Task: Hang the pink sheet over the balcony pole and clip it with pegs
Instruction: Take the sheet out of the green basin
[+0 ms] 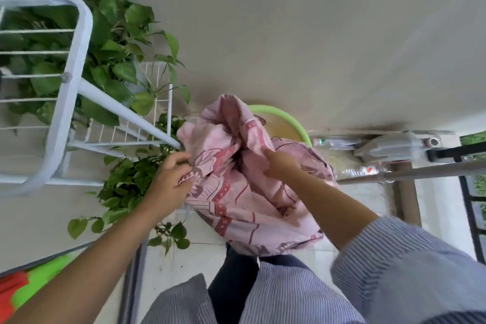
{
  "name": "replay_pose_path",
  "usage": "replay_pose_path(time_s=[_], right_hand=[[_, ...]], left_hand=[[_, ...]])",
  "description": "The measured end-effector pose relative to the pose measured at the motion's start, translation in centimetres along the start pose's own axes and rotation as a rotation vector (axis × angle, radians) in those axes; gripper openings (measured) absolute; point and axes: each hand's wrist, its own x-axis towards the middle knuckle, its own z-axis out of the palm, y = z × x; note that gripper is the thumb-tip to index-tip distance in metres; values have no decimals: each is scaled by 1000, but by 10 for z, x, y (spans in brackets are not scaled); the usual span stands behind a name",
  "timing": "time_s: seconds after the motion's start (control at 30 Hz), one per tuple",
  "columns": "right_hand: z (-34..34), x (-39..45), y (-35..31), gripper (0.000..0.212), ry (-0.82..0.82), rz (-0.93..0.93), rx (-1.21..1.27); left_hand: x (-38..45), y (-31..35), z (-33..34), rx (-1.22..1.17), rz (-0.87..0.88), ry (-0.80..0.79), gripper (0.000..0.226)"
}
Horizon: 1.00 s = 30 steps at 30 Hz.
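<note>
Pink sheet (pixel 244 192) is being gathered, bunched, in my left hand (pixel 171 181) and right hand (pixel 278 164) grips; next, spreading it over the pole (pixel 420 169).

Single head view, steeply downward, close over both forearms; wall ahead, balcony floor (pixel 200 252) below.

A leafy green plant (pixel 115 66) grows behind a white wire rack (pixel 60 102) on the left. A green tub (pixel 289 121) sits by the wall (pixel 289 21). Clear plastic bottles (pixel 334 143), maybe empty, lie on the floor (pixel 184 258).
</note>
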Motion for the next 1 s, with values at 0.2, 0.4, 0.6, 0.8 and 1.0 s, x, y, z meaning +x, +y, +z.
replay_pose_path(time_s=[0.2,0.4,0.6,0.8,1.0], right_hand=[[-46,8,36,30,359,199,84],[-76,-17,83,29,460,447,159],[-11,-17,53,38,223,256,93],[-21,-41,31,23,436,2,610],[-23,-115,52,22,-100,-407,534]], left_hand=[[9,8,2,-126,-28,-109,34],[19,0,10,624,-155,-437,41],[8,-33,34,662,-402,-309,74],[0,-20,36,754,-190,-258,50],[52,52,55,365,301,-66,63]])
